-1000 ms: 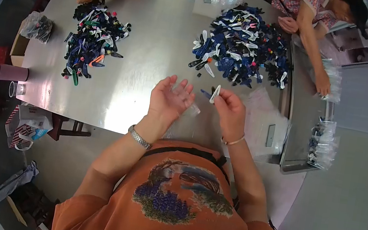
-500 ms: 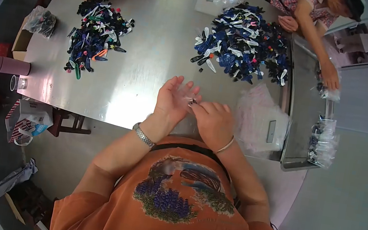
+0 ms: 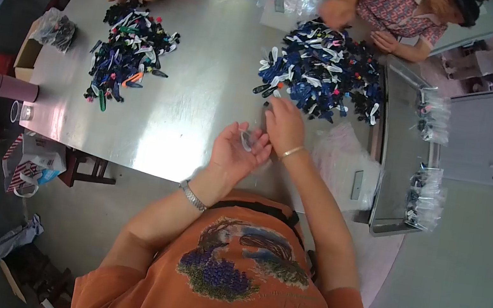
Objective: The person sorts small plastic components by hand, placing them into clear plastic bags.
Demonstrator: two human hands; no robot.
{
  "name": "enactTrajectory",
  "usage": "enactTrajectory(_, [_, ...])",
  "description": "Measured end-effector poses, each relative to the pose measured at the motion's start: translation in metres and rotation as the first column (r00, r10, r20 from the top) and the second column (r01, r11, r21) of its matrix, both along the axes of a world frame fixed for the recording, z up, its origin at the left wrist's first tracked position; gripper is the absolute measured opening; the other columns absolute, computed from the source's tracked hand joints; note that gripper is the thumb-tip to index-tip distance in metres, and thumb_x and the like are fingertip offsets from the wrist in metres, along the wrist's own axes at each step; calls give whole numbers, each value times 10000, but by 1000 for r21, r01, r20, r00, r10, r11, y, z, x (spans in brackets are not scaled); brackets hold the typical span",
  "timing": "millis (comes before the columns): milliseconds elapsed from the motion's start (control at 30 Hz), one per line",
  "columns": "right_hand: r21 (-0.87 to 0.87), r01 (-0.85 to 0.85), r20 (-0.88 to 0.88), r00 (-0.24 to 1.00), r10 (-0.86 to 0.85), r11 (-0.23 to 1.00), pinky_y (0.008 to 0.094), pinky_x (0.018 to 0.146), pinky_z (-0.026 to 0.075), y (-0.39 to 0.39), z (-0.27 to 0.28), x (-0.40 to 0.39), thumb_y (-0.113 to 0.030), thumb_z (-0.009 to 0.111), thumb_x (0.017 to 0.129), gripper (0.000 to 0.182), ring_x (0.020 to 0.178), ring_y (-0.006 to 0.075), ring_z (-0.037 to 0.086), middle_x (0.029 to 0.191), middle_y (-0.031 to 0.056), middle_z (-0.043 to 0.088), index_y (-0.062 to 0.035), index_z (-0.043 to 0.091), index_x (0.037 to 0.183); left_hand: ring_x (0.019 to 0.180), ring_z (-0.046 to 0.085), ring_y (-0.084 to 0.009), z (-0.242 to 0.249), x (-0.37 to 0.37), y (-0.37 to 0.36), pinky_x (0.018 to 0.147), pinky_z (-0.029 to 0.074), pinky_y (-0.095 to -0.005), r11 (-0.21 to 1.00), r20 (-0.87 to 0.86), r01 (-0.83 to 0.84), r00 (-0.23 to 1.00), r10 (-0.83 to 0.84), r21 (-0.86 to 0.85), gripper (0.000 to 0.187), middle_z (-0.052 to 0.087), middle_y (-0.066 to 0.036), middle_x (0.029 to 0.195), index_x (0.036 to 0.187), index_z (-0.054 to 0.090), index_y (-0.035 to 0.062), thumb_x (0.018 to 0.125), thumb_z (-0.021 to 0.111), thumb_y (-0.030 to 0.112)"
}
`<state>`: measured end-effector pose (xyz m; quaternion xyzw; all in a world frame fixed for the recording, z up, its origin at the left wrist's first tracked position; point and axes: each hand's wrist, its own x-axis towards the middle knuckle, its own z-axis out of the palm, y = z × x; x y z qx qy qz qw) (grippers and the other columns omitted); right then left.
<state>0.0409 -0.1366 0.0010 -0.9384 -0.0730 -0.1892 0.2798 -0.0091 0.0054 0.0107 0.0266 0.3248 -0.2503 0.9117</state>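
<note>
My left hand (image 3: 235,151) is palm up over the table's near edge, fingers curled upward, with a white clip (image 3: 246,142) lying across it. Just above and to the right, my right hand (image 3: 284,123) reaches to the near edge of the large pile of dark blue, black and white hair clips (image 3: 321,69). Its fingertips are beside a white clip and a small black piece; what they pinch, if anything, is too small to tell. Thin clear plastic bags (image 3: 342,163) lie right of my right hand, with a grey block (image 3: 357,185) on them.
A metal tray (image 3: 394,145) at the right holds rows of filled bags (image 3: 426,198). A second clip pile (image 3: 126,57) lies left. Two co-workers sit across the table (image 3: 202,69), their hands near the piles. A pink tumbler (image 3: 15,88) stands at the left edge.
My right hand has left my left hand and moved up to the pile. The right co-worker's arm has swung from the tray to the back of the pile.
</note>
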Motion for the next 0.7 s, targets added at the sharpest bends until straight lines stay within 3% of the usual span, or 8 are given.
enactTrajectory(67, [-209, -78, -101, 993, 58, 975, 401, 760, 481, 2, -8, 14, -107, 558, 779, 113, 885, 311, 580, 873, 111, 616, -73, 594, 880, 995, 526, -293, -6, -1, -1, 917, 413, -462, 999, -8, 50, 999, -50, 15, 206, 519, -155, 1061, 994, 478, 101, 899, 475, 284])
enactTrajectory(233, [-198, -95, -79, 994, 80, 976, 401, 732, 476, -14, -16, 1, -117, 542, 774, 75, 849, 299, 579, 834, 102, 610, -86, 595, 817, 974, 538, -264, -2, 1, 14, 887, 430, -432, 996, 8, 50, 999, -51, 72, 186, 537, -145, 1064, 983, 493, 109, 899, 475, 274])
enactTrajectory(300, [-239, 42, 39, 999, -33, 970, 417, 747, 475, -35, -7, -1, -109, 543, 778, 102, 854, 301, 581, 868, 116, 610, -78, 615, 844, 958, 542, -259, 0, 0, 12, 875, 434, -422, 995, -43, 50, 998, -46, 85, 183, 550, -128, 1053, 974, 502, 114, 900, 474, 279])
enactTrajectory(333, [-242, 43, 38, 999, -35, 969, 417, 747, 475, -49, -7, 1, -109, 543, 778, 102, 854, 301, 581, 868, 116, 610, -78, 615, 844, 958, 542, -259, -2, 0, 10, 875, 434, -422, 995, -44, 52, 998, -48, 82, 183, 550, -128, 1053, 974, 502, 114, 900, 474, 279])
enactTrajectory(433, [-276, 255, -17, 963, -270, 927, 421, 800, 466, -74, -13, 8, -86, 589, 777, 158, 911, 322, 569, 962, 136, 600, -56, 621, 928, 953, 544, -260, -5, -1, 6, 867, 436, -418, 993, 28, 95, 995, -97, 71, 183, 557, -113, 1047, 975, 507, 119, 897, 479, 281])
enactTrajectory(500, [-139, 172, -196, 961, -197, 975, 423, 828, 457, -77, -20, 10, -71, 574, 785, 165, 940, 336, 557, 1002, 139, 593, -49, 619, 942, 952, 545, -265, -3, 1, 5, 861, 438, -419, 990, 11, 105, 994, -107, 94, 184, 560, -107, 1053, 984, 509, 119, 892, 485, 276])
enactTrajectory(533, [-190, 124, -124, 981, -149, 974, 411, 826, 466, -67, -23, 3, -80, 512, 802, 178, 964, 325, 544, 1011, 119, 581, -65, 615, 947, 952, 545, -265, -3, 1, 5, 861, 438, -419, 989, 16, 113, 993, -115, 95, 184, 560, -107, 1053, 984, 509, 119, 892, 485, 276])
enactTrajectory(700, [-66, 12, -90, 996, -17, 998, 408, 810, 475, -51, -24, -7, -68, 530, 784, 189, 976, 327, 543, 1007, 121, 585, -61, 616, 953, 961, 538, -267, -4, 2, 8, 865, 440, -411, 992, 21, 98, 995, -100, 78, 182, 549, -120, 1066, 985, 513, 113, 887, 489, 264])
